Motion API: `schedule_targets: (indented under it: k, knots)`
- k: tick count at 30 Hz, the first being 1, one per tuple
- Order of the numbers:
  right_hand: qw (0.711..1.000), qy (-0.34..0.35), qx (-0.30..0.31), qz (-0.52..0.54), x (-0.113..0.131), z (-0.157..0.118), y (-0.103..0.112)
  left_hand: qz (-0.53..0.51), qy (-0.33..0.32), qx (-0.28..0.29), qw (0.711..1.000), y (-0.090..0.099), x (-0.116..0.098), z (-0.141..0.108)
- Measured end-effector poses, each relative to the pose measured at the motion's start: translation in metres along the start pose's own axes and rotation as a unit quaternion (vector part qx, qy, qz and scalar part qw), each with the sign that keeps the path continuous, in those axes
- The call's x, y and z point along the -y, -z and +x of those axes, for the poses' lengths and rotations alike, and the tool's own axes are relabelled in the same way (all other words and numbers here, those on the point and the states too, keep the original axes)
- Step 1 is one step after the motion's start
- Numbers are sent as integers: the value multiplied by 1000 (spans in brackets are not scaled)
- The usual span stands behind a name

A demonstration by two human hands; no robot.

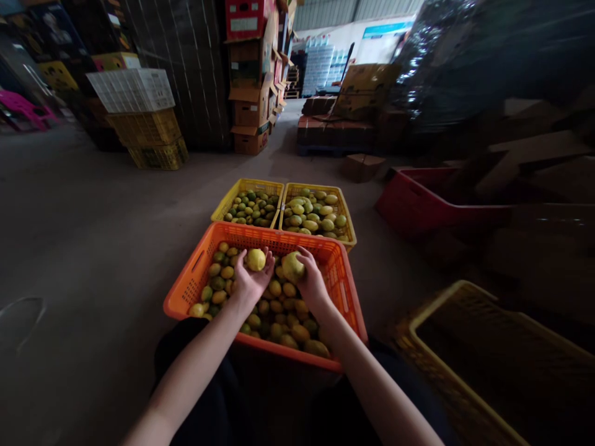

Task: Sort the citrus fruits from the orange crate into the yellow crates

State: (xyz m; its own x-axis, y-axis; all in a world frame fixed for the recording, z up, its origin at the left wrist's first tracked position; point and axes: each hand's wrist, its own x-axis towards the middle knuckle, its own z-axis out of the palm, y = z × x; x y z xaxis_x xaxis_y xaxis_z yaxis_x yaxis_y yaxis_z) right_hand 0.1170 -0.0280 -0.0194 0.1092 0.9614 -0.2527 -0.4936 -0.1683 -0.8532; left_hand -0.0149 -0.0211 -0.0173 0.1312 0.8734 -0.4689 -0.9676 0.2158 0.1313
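Note:
A yellow lemon-like fruit point(255, 260) rests in my left hand point(252, 280), palm up with the fingers curled round it. My right hand point(312, 279) grips a larger greenish-yellow fruit point(292, 267) from its right side. Both hands are above an orange crate point(344, 290) holding many yellow and green fruits point(276, 306). Touching or close behind its far edge stand two yellow crates. The left one point(223, 202) contains smaller, mostly green fruits; the right one point(348, 214) contains larger yellow-green fruits.
At the lower right is a yellow crate point(446, 297), with a red crate point(404, 207) beyond it. Stacked white point(132, 90) and yellow crates point(153, 127) stand at the back left. Cardboard boxes point(248, 114) are piled at the back, and a small carton point(363, 167) lies on the floor.

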Motion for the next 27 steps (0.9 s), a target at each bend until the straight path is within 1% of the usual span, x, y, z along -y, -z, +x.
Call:
schedule_targets:
  k: [1,3,5,8,11,13,14,16,19,22,24,27]
  knots:
    - [998,39,3,-43,-4,0,-1,4,9,1,1000,0,4,0]
    - [982,120,12,-145,-11,0,-3,16,21,1,1000,0,14,1]
    - [957,169,29,-234,-19,0,-4,22,-6,-4,1000,-2,24,3]
    - [907,230,51,-349,-28,0,-4,42,-69,-14,997,-2,36,7]
    - [842,293,47,-451,-33,1,-3,71,-86,-20,994,1,42,11]
    - [805,318,41,-500,-34,1,-2,82,-92,-22,992,3,44,12]
    - [792,325,40,-514,-34,1,-2,85,-96,-25,991,3,44,13]
    - [778,341,37,-527,-33,2,-3,89,-96,-29,991,3,43,13]
    - [773,361,26,-520,-31,2,-4,90,-80,-21,992,0,42,14]
    - [787,369,22,-495,-31,2,-7,81,-69,-8,994,-3,40,14]
    - [806,368,31,-462,-30,1,-9,68,-73,7,995,-5,38,15]
    - [854,350,45,-383,-26,-4,-14,62,-74,34,995,-5,36,17]
